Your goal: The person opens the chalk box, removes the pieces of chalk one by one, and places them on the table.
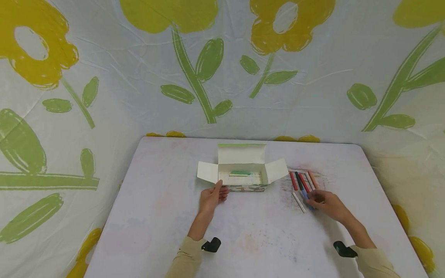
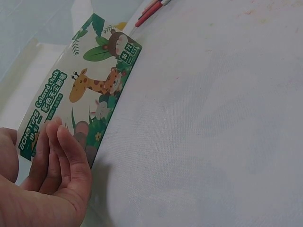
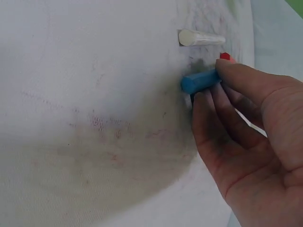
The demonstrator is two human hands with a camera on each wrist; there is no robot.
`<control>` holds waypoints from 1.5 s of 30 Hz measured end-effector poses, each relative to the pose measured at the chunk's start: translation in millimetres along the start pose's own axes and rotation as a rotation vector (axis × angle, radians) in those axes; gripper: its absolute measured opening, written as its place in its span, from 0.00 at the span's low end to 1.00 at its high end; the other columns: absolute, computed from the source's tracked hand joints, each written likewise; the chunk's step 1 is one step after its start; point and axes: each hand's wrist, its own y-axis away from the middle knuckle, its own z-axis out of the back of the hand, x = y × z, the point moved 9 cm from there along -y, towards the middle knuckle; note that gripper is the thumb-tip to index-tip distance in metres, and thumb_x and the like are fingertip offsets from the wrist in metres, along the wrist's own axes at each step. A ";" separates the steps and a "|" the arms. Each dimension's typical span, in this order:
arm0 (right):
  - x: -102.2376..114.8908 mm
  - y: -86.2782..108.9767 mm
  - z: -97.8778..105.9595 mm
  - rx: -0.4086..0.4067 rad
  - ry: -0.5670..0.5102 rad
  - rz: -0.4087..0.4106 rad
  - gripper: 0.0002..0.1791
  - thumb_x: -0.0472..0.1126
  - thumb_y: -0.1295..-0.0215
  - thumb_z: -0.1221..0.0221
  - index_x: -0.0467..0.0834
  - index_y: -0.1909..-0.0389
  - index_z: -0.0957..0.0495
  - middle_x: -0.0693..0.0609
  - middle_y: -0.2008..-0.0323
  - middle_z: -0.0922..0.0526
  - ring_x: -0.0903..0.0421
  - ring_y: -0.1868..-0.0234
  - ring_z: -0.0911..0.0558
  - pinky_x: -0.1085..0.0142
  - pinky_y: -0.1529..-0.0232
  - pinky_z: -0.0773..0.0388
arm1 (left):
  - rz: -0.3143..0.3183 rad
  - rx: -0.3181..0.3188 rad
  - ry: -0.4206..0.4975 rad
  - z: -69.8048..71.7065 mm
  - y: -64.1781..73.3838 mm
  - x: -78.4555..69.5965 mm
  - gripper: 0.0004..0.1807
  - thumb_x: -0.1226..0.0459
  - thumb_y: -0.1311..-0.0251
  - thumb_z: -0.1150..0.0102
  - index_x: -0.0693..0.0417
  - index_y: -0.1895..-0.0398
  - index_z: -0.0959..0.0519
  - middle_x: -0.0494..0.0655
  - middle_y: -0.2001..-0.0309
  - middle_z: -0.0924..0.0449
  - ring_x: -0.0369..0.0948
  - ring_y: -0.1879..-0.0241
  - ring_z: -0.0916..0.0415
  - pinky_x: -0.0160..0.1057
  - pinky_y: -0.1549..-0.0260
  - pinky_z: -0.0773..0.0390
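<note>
A white cardboard chalk box (image 1: 245, 188) printed with animals and "Colored chalk" stands with its lid and side flaps spread out. Inside lie a green chalk stick (image 1: 240, 172) and a pale one (image 1: 238, 175). My left hand (image 1: 210, 199) holds the box's front left corner, thumb up at the rim and fingers along the printed front (image 2: 94, 94). To the right, my right hand (image 1: 328, 204) pinches a blue chalk stick (image 3: 201, 81) between thumb and fingers, close over the table. A white chalk stick (image 3: 201, 38) lies beside it, also seen left of that hand from above.
Beyond my right hand lie more chalk sticks side by side: a red one (image 1: 293, 180), a dark one (image 1: 298, 178) and an orange one (image 1: 313, 179) among them. Chalk smudges mark the white table (image 1: 156, 220). Flower-printed cloth (image 1: 139, 77) hangs around its back and sides.
</note>
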 end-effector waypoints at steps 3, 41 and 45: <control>2.3 0.9 -2.1 0.005 0.005 0.004 0.13 0.37 0.34 0.31 0.32 0.55 0.18 0.49 0.65 0.15 0.60 0.65 0.19 0.70 0.68 0.20 | -0.010 0.005 -0.003 -0.4 0.2 -0.4 0.28 0.51 0.28 0.38 0.75 0.58 0.16 0.55 0.66 0.11 0.35 0.72 0.17 0.31 0.67 0.16; 86.3 -45.1 70.5 -0.172 0.061 0.170 0.09 0.37 0.27 0.38 0.35 0.53 0.18 0.42 0.59 0.13 0.43 0.59 0.14 0.70 0.64 0.20 | -0.009 0.073 -0.021 -5.5 13.6 -18.9 0.28 0.57 0.24 0.43 0.84 0.51 0.22 0.75 0.53 0.18 0.43 0.65 0.15 0.41 0.56 0.14; 103.4 -54.8 77.6 -0.190 0.059 0.193 0.10 0.39 0.26 0.38 0.35 0.52 0.18 0.42 0.59 0.13 0.42 0.58 0.14 0.74 0.63 0.21 | -0.013 0.066 -0.009 -4.0 8.5 -10.8 0.29 0.55 0.25 0.42 0.83 0.52 0.20 0.73 0.54 0.16 0.41 0.66 0.15 0.39 0.58 0.14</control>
